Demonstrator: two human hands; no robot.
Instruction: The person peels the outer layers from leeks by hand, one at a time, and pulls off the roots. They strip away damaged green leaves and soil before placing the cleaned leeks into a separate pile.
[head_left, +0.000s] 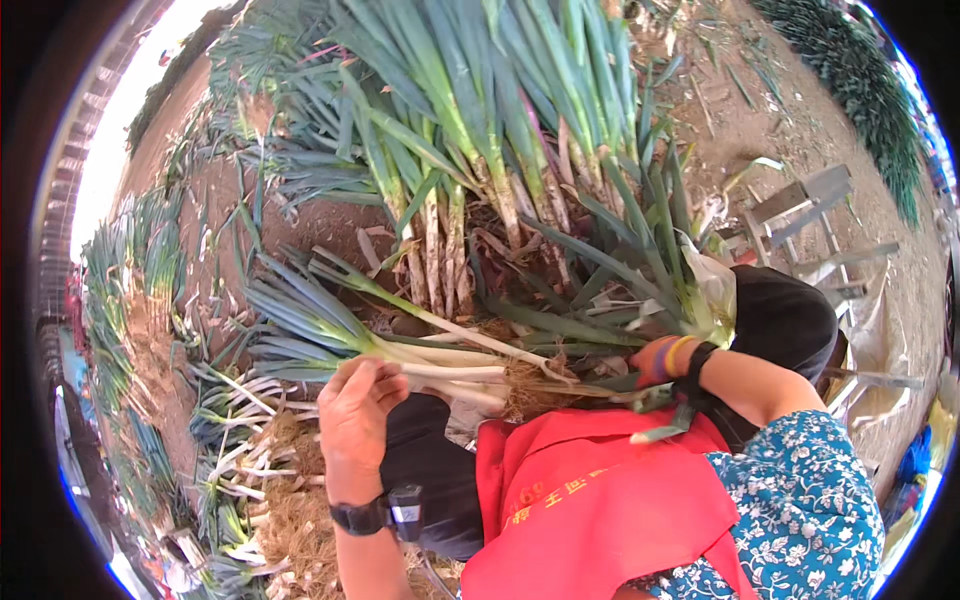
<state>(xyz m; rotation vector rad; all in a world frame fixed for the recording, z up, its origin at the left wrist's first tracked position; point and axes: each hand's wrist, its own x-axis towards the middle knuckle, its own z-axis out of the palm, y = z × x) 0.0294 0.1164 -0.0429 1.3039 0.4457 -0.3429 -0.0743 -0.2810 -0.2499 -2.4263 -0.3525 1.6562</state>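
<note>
A loose bunch of large green onions [440, 370] lies across my lap, leaves to the left and roots to the right. My left hand [358, 415] is just left of their white stems, its fingers curled in and pinched together. What they pinch, if anything, does not show. My right hand [665, 360], in a striped orange and purple covering, is near the root ends. Its fingers close around green onion leaves [625, 384], partly hidden by the hand. A cut leaf end [662, 430] pokes out below the right wrist, over my red apron [600, 490].
Thick bundles of green onions [480, 110] stand straight ahead. Trimmed green onions with roots [275, 440] are heaped at the left. A low wooden stool or frame [815, 215] stands at the right, and a dark green pile [850, 80] lies beyond it.
</note>
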